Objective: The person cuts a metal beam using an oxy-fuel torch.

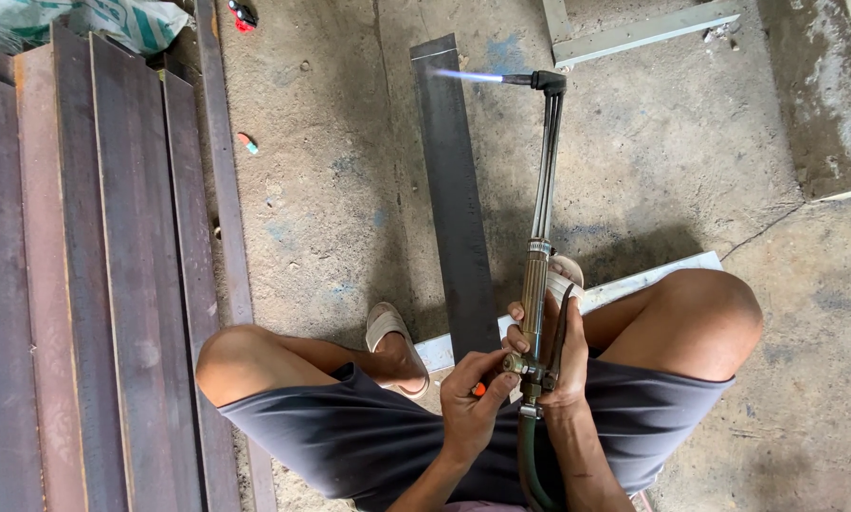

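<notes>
The cutting torch [542,218] is already lit: a thin blue flame [468,75] is thrown sideways from its bent tip, over the far end of the flat steel bar [456,199], and no cut line or glowing spot can be seen on the bar, so the cutting itself seems not yet begun and the flame appears to be under adjustment. The torch is held between the knees of the crouching person. The right hand [560,353] is closed around the brass handle, with the lever under the palm, while the left hand [473,398] is pinched with thumb and fingers on a small valve at the base of the handle; a small orange object is seen under it, but what it is cannot be told. A dark green hose [528,465] is led from the handle down out of the picture. The bar is long, flat, dark grey and dull, and it is laid on the rough, stained concrete floor [331,190], with its near end on a pale angle profile [634,283]. On the left, rusty brown steel sections [84,265] are stacked, long and straight.
</notes>
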